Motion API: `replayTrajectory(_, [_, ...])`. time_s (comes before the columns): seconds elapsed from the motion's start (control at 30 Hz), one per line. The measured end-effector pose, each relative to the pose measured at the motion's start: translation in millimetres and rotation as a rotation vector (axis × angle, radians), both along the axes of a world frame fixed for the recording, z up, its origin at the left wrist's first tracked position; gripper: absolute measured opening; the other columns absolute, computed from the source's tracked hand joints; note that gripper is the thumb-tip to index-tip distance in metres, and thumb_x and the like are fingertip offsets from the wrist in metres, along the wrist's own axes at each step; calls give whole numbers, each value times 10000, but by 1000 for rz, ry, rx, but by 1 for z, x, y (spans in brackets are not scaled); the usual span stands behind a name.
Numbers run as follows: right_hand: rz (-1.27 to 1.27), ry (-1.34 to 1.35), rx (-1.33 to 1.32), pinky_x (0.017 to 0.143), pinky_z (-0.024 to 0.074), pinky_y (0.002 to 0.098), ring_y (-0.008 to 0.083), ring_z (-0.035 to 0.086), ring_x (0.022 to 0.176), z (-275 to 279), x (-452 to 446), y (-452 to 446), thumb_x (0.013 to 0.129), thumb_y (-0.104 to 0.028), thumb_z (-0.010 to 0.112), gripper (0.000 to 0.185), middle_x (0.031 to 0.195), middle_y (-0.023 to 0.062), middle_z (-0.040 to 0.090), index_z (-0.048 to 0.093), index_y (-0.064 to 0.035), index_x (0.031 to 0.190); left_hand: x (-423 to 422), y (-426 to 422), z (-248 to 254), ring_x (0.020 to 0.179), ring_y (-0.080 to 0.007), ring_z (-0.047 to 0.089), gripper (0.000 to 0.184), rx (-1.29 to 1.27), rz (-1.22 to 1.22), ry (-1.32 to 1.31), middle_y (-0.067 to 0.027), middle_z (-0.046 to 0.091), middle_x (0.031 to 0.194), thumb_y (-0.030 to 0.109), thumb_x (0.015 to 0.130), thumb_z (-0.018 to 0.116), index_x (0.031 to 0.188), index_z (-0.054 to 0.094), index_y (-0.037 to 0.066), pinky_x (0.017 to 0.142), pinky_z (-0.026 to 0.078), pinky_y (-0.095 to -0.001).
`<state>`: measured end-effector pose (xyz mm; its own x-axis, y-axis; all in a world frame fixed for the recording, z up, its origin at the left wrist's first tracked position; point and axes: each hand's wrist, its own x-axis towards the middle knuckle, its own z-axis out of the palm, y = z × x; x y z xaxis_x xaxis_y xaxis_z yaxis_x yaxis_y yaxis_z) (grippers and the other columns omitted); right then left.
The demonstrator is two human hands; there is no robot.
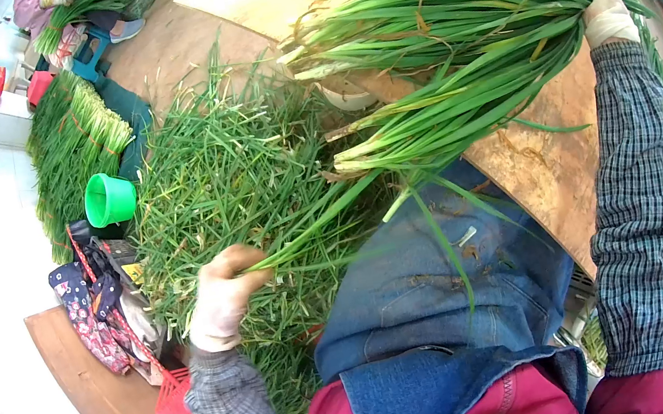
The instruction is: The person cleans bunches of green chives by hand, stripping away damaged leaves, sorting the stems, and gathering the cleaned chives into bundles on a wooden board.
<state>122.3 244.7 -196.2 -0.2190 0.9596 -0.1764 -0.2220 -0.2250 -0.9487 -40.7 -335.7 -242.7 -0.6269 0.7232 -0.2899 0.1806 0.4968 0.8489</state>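
The biggest thing by me is the wooden bench (550, 186), its edge slanting down past my lap (422, 315), and to its left spreads a loose heap of green scraps (209, 166). Past that lies a stack of tied greens (68, 147), pale ends turned toward the heap. Next in size is the bunch of long stalks (475, 13) — held up over the bench and the heap's edge, its leafy end clenched in the fingers of my right hand (605, 8), its pale ends pointing left. A green bucket (113, 199) stands beside the heap. My left hand (223, 297), over the scraps, has its fingers pinched on a thin green strand (332, 209) reaching toward the bunch (whether it joins it, I can't tell). Smallest — a pale clipped bit (467, 234) on my lap.
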Motion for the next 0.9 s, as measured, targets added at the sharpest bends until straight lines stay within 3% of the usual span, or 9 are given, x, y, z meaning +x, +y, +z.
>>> replayTrajectory(0.1, [10,8,8,706,468,283,224,589,736,-7,7,7,891,-168,477,264,888,149,638,598,65,924,-42,-70,-12,760,-222,593,145,-153,-101,158,-104,629,820,120,667,627,756,666,13,699,459,-292])
replayTrajectory(0.17, [-49,-3,0,707,467,282,221,589,740,2,3,-15,890,-168,480,265,887,144,638,596,67,929,-51,-82,-14,839,-247,585,216,-1068,66,489,-119,627,899,155,684,608,851,667,32,761,447,-320])
replayTrajectory(0.23, [30,-27,128,700,472,283,223,593,731,-13,12,6,883,-171,491,271,882,143,637,587,77,937,-50,-84,-25,950,-275,553,314,-1170,34,1068,-133,595,1020,174,694,601,987,634,67,856,409,-363])
replayTrajectory(0.37, [-20,63,46,672,486,296,242,597,699,-4,6,-15,861,-166,513,229,854,141,635,584,50,888,-10,59,5,1021,-292,536,402,215,-32,709,-154,575,1080,82,706,680,1086,553,41,876,431,-370])
replayTrajectory(0.6, [-69,81,77,666,500,305,222,607,713,14,0,-48,843,-138,525,208,878,124,632,569,28,961,43,202,34,804,-261,606,255,164,-371,858,-147,620,906,108,745,638,982,589,27,675,488,-327])
replayTrajectory(0.7, [-50,80,101,691,501,315,233,606,720,19,-2,-57,839,-143,530,239,886,130,631,563,48,977,22,156,36,615,-254,584,170,522,-563,540,-121,631,766,79,760,614,918,631,19,572,477,-329])
replayTrajectory(0.8, [-25,93,43,685,505,332,250,601,704,10,-1,-44,828,-145,549,253,868,141,626,550,62,972,-15,73,45,548,-120,563,138,-84,-222,119,-80,631,710,36,760,606,877,676,17,492,444,-243])
replayTrajectory(0.83, [-47,120,5,673,507,340,259,597,686,8,-1,-40,822,-145,558,255,854,144,623,543,66,965,-44,29,19,539,-95,556,127,-94,-551,640,-79,621,710,66,746,630,854,675,16,476,421,-198])
replayTrajectory(0.9, [-15,101,4,656,508,349,265,592,666,0,1,-32,817,-143,565,253,838,144,620,538,65,957,-74,-59,-36,615,-240,596,211,-570,-168,407,-106,644,795,89,686,618,884,679,49,567,484,-319])
